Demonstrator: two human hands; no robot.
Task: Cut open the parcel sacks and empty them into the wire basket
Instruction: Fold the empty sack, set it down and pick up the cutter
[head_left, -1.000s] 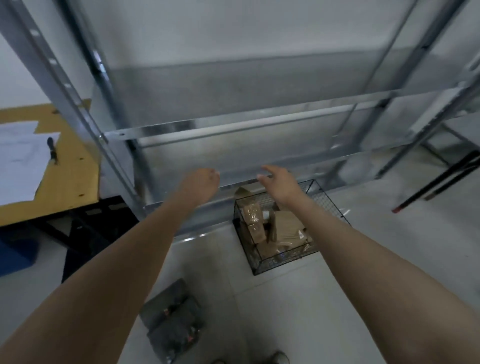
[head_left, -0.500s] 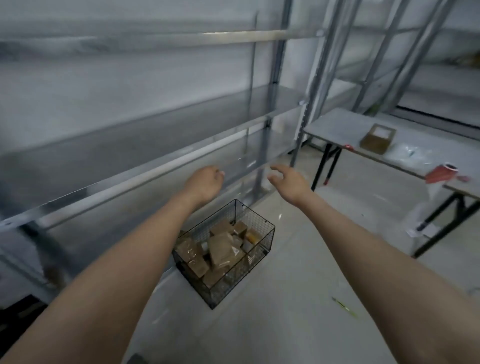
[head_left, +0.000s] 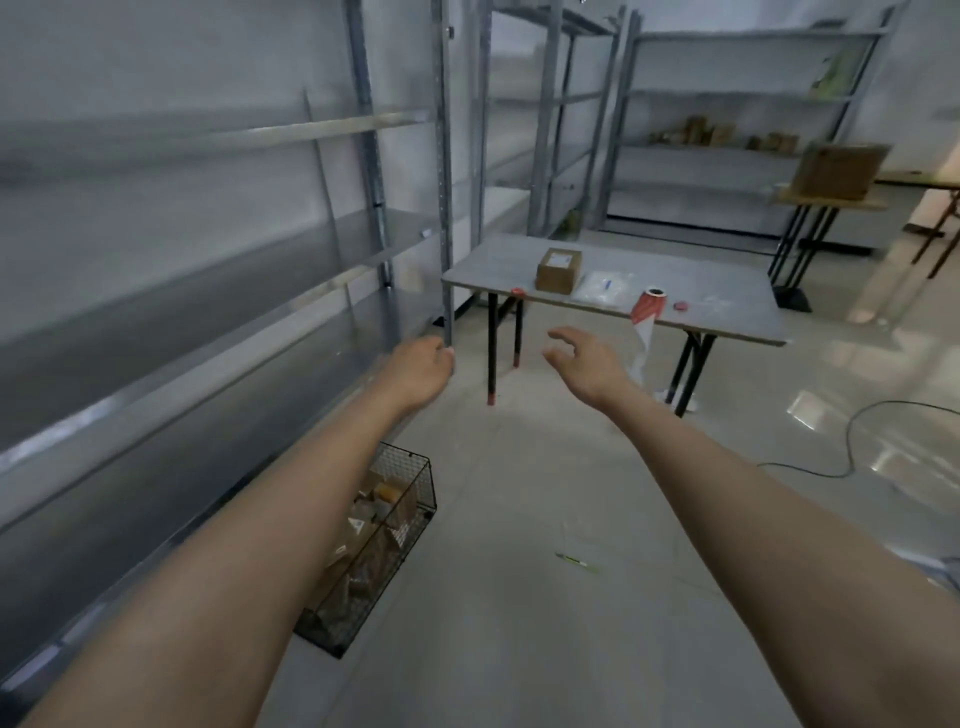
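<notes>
Both grips are empty, the left hand (head_left: 421, 371) loosely curled and the right hand (head_left: 587, 364) spread, while the stiff wire basket (head_left: 408, 453), likely heavy with boxes (head_left: 388, 498), should lift by its rim.

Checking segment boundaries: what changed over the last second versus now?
The view swung right, away from the shelving toward the grey table. The wire basket slid from frame centre to lower left. Nothing was taken hold of or let go. Unchanged: left hand and right hand stretched forward, empty. Parcels remain in the basket.
</notes>
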